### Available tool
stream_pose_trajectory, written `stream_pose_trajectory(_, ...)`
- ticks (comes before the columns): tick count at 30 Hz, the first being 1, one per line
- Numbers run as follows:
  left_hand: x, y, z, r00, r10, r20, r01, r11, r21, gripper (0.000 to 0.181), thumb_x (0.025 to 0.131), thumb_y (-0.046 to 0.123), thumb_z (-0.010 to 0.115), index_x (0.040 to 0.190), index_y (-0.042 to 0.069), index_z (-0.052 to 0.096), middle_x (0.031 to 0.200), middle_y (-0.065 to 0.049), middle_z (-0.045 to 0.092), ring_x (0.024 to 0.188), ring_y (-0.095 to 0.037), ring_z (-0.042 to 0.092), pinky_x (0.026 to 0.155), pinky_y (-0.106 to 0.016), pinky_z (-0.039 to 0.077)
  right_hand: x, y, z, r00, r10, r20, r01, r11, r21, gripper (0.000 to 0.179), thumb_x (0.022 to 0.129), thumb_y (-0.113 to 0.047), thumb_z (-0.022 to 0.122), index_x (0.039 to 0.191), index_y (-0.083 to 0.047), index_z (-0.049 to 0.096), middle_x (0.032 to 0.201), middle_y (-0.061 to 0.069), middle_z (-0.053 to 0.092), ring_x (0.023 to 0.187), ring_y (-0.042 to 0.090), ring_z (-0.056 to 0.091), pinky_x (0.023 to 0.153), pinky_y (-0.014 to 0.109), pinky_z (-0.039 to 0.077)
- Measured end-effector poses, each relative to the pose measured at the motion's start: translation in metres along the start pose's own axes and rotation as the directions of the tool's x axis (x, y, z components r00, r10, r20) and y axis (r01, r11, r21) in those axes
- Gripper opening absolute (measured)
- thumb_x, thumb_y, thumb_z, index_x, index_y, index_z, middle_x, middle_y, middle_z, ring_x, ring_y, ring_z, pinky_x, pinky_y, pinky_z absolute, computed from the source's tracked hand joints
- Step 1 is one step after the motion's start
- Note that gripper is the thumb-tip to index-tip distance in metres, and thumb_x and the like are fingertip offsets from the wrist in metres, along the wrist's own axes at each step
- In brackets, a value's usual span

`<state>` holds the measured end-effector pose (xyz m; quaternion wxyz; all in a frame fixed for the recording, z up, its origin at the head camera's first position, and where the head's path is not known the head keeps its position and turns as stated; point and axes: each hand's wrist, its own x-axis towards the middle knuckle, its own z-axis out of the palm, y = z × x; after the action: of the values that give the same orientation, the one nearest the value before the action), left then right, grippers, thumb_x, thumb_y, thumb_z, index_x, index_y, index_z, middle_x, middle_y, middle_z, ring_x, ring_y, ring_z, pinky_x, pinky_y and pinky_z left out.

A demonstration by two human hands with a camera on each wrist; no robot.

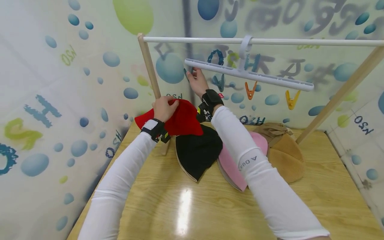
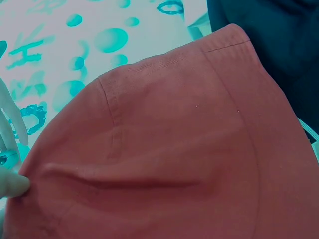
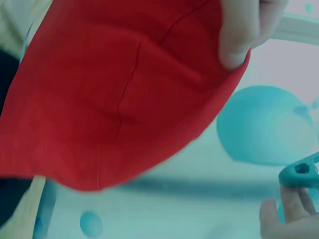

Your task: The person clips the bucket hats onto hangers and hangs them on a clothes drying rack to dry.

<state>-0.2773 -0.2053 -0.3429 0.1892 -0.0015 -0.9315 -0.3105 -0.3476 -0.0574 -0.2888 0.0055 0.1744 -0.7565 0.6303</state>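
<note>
A red bucket hat (image 1: 184, 118) hangs from my left hand (image 1: 164, 108), whose thumb and fingers pinch its crown. In the left wrist view the hat (image 2: 164, 134) fills most of the picture, with a fingertip (image 2: 14, 184) on its edge. My right hand (image 1: 198, 81) is raised under the left end of the light hanger (image 1: 222, 69). Its fingers touch a teal clip (image 3: 301, 172) there, and the thumb stands apart from the clip in the right wrist view.
More clips hang along the hanger: a dark teal clip (image 1: 220, 83), an orange clip (image 1: 250, 90) and a yellow clip (image 1: 291, 100). A white rod (image 1: 195, 40) on wooden posts carries the hanger. Below lie a black hat (image 1: 198, 151), a pink hat (image 1: 232, 166) and a tan hat (image 1: 285, 158).
</note>
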Motion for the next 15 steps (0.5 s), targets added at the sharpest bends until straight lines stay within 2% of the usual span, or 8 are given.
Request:
stream_pose_trajectory(4, 0.002, 0.002, -0.001, 1.0, -0.021, -0.013, 0.021, 1.0, -0.023, 0.027, 0.096, 0.023, 0.06, 0.112, 0.003, 0.072, 0.101, -0.014, 0.071, 0.098, -0.032, 0.06, 0.094, -0.052, 0.032, 0.0, -0.004, 0.003, 0.999, -0.005, -0.041, 0.006, 1.0, 0.029, 0.037, 0.105, -0.018, 0.04, 0.138, -0.004, 0.045, 0.129, 0.014, 0.054, 0.117, 0.021, 0.051, 0.092, 0.028, 0.041)
stream_pose_trajectory(7, 0.0, 0.003, -0.002, 0.999, -0.027, -0.019, 0.027, 0.999, -0.038, 0.027, 0.096, 0.021, 0.06, 0.113, 0.004, 0.072, 0.103, -0.015, 0.071, 0.097, -0.032, 0.061, 0.092, -0.048, 0.039, -0.003, -0.005, 0.004, 0.998, -0.003, -0.062, 0.007, 0.998, 0.07, 0.031, 0.104, -0.016, 0.043, 0.129, 0.0, 0.053, 0.119, 0.014, 0.058, 0.104, 0.02, 0.053, 0.086, 0.027, 0.042)
stream_pose_trajectory(10, -0.002, 0.002, -0.001, 0.999, -0.023, -0.033, 0.021, 0.998, -0.051, 0.026, 0.096, 0.019, 0.06, 0.111, 0.003, 0.072, 0.101, -0.015, 0.071, 0.093, -0.032, 0.062, 0.085, -0.044, 0.047, -0.007, -0.004, 0.005, 0.998, 0.017, -0.056, -0.01, 0.992, 0.125, 0.029, 0.102, -0.014, 0.047, 0.126, 0.002, 0.055, 0.113, 0.015, 0.058, 0.097, 0.02, 0.053, 0.085, 0.027, 0.045)
stream_pose_trajectory(15, 0.0, 0.0, -0.003, 0.995, -0.003, -0.096, -0.002, 0.999, -0.05, 0.025, 0.096, 0.017, 0.059, 0.107, 0.0, 0.073, 0.098, -0.017, 0.071, 0.087, -0.033, 0.063, 0.074, -0.043, 0.05, -0.014, -0.009, 0.006, 0.998, 0.06, 0.017, -0.062, 0.971, 0.231, 0.031, 0.101, -0.011, 0.049, 0.128, 0.004, 0.052, 0.12, 0.017, 0.057, 0.108, 0.023, 0.055, 0.094, 0.031, 0.046)
